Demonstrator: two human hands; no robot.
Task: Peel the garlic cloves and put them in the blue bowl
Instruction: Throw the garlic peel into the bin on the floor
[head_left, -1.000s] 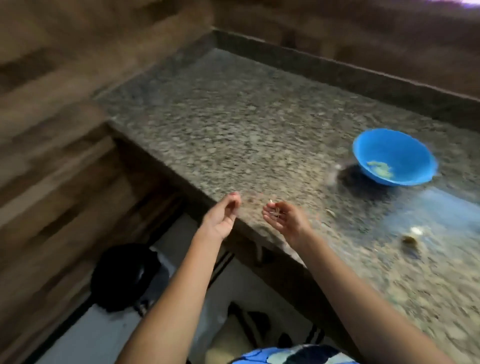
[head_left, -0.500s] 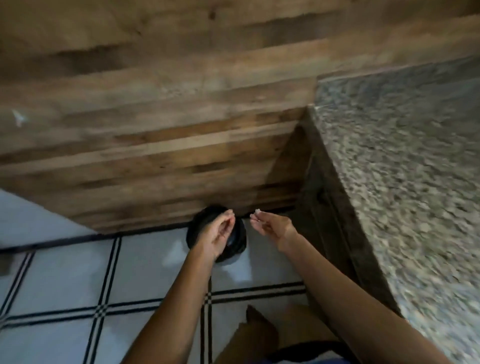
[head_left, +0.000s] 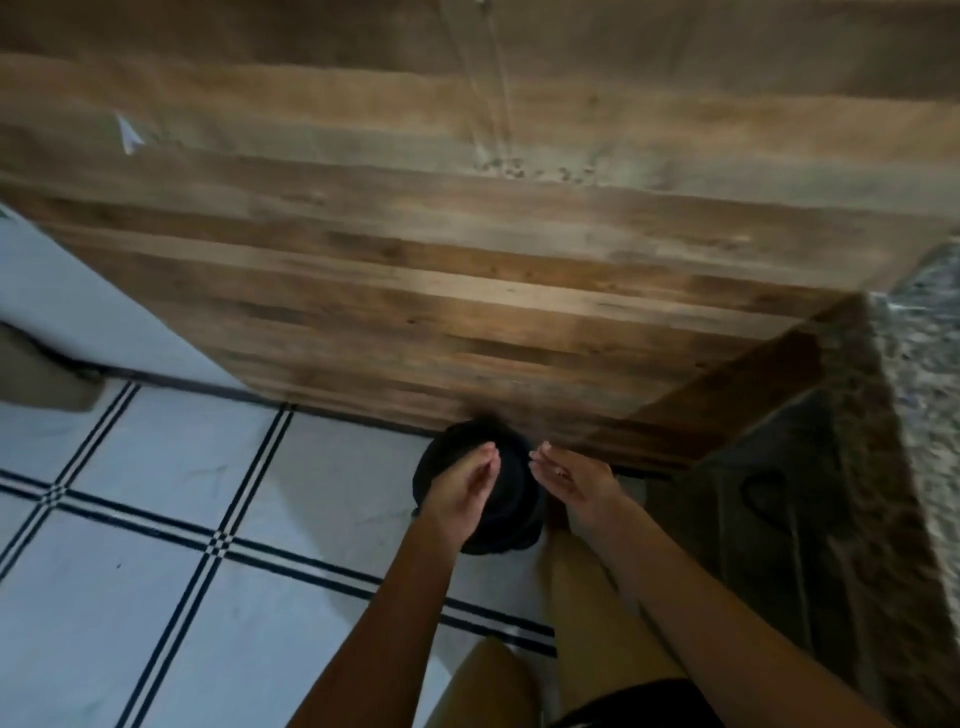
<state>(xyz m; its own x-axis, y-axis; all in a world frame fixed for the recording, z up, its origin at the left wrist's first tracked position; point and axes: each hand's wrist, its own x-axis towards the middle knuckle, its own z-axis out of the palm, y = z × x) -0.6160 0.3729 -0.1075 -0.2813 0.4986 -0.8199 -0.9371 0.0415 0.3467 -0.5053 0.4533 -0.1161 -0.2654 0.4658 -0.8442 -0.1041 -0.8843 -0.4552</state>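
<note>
Hands, two, bare, paired at lower centre of frame above a round black bin (head_left: 511, 501), which stands on the white tiled floor (head_left: 208, 519) against the wooden panelling (head_left: 467, 312). Left hand (head_left: 460, 496): fingers nearly straight and close together, pointing up-frame, nothing seen in it. Right hand (head_left: 574, 483): palm turned up and flat, fingers extended, tips just beside those of the left. One small pale speck (head_left: 558, 472) lies on its fingers, too small to tell whether peel scrap or ring. Both hands hang directly over the bin mouth, with a narrow gap between them. Garlic cloves: none in view. Blue bowl: not in view. Granite countertop (head_left: 930, 374): a sliver at the right edge of frame, well apart from the hands, on the right hand's side. Judged the likeliest place for bowl and cloves, so the coming move would run rightward in frame, with the right hand nearer. Long axis of any clove: cannot be told. Brands, labels, writing: none legible.
</note>
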